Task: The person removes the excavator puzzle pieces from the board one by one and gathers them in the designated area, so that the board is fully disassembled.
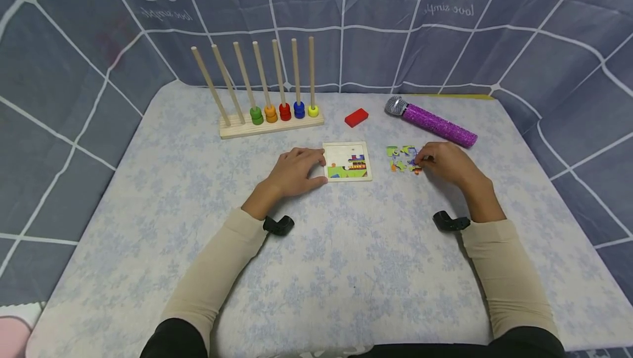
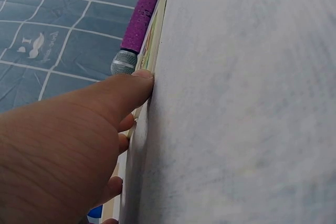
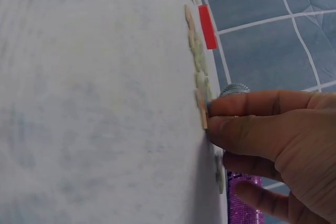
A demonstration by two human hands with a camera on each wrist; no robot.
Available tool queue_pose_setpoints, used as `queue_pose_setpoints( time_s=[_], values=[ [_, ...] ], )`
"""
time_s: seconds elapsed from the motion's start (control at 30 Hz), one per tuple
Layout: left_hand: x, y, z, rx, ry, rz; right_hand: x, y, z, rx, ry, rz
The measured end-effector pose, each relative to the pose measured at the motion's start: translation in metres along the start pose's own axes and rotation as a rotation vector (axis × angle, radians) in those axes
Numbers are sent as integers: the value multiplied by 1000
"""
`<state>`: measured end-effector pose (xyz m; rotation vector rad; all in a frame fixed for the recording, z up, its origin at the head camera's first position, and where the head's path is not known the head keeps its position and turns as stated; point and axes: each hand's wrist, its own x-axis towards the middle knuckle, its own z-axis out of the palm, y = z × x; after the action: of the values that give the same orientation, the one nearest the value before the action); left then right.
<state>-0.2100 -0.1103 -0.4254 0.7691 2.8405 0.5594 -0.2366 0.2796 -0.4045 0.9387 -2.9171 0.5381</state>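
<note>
A square wooden puzzle board (image 1: 348, 181) lies on the table, partly filled with colourful pieces along its bottom and right side. My left hand (image 1: 296, 171) rests at its left edge, index finger near the upper part and thumb at the lower corner; in the left wrist view the thumb (image 2: 137, 85) touches the rim. To the right lie several loose puzzle pieces (image 1: 398, 155) close together. Over their right side, my right hand (image 1: 447, 163) pinches a puzzle piece (image 3: 205, 119) between thumb and index finger, its edge low over the table. The fingers hide most of that piece's face.
Behind the board stands a wooden peg rack (image 1: 272, 127) with coloured rings on several of its upright rods. A red block (image 1: 356, 117) and a purple glittery microphone (image 1: 437, 126) lie farther back. Grey-blue checked cloth (image 1: 311, 6) hangs beyond the table's far edge.
</note>
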Motion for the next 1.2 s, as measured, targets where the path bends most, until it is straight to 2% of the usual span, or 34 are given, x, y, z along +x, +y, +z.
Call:
queue_pose_setpoints(
  time_s=[0.4,0.67,0.9,1.2],
  values=[
    [1,0,0,5,-5,-15,-1,0,-4,71,-64,60],
    [0,1,1,0,-2,-25,-1,0,-5,77,-91,111],
    [1,2,0,-7,2,-17,-1,-1,-7,160,-138,180],
    [1,2,-1,-10,-5,-15,-1,0,-8,130,-151,170]
  ],
)
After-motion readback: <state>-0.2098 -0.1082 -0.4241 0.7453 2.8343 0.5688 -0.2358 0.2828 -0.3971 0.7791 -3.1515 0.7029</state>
